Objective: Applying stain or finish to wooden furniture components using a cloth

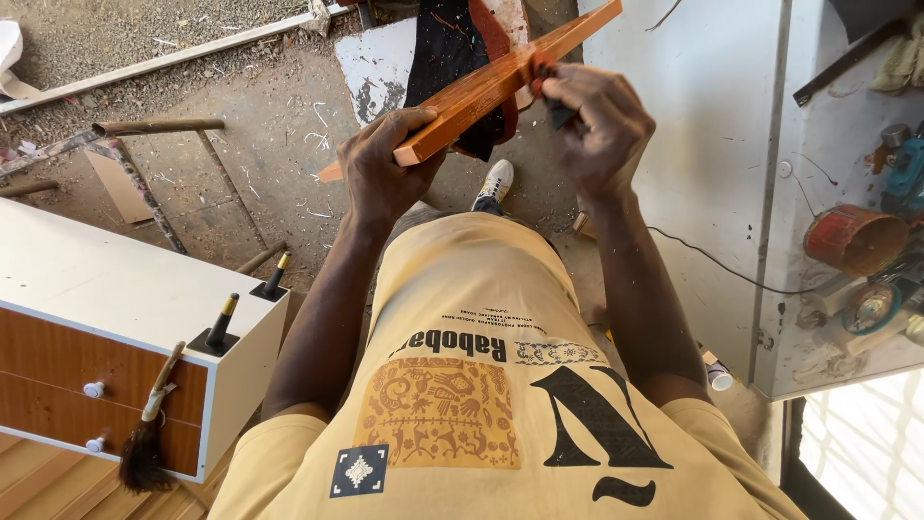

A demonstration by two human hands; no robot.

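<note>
Nearest the camera hung the person's pale yellow printed T-shirt [481, 404], and both bare forearms reached forward from it toward a long, glossy orange-brown wooden strip [481, 89]. The strip was held out in the air in front of the chest, slanting up from lower left to upper right, likely so that its broad face lay open to the working hand.

The left hand [385, 173] gripped the strip's lower end, fingers curled closed around its edge from beneath with the thumb on the near side; this looked like a steadying hold that fixed the strip's angle. The right hand [597, 130] sat farther up the strip, its fingers pinched tightly shut on a small dark pad with a red edge [551, 96], pressed against the strip's face. Whether the pad was cloth or abrasive sheet could not be told.

Beyond the hands, a white shoe [496, 183] stood on the dusty concrete floor [260, 125], strewn with pale shavings. To the left stood a white cabinet with brown drawer fronts [106, 327], overturned with its black tapered legs [223, 323] pointing up, and a dark-bristled brush [149, 433] hanging at its side. To the right, a grey metal worktable [712, 144] carried a red round tin [852, 239] within easy reach.
</note>
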